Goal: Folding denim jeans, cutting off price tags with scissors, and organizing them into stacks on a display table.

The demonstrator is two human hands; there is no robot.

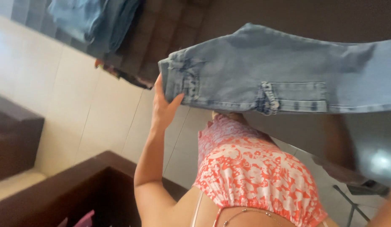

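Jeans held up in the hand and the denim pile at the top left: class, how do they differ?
The held jeans are pale blue, spread out and gripped at the waistband by the left hand. The denim pile is darker blue, bunched, and untouched. Both are denim garments.

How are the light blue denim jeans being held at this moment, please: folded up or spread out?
Spread out: the light blue denim jeans stretch flat across the view, the left hand gripping one end.

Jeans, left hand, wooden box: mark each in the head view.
jeans (254, 71): head view, on the light denim above the side pocket.
left hand (164, 105): head view, middle of the hand gripping the waistband end.
wooden box (56, 191): head view, on its dark rim.
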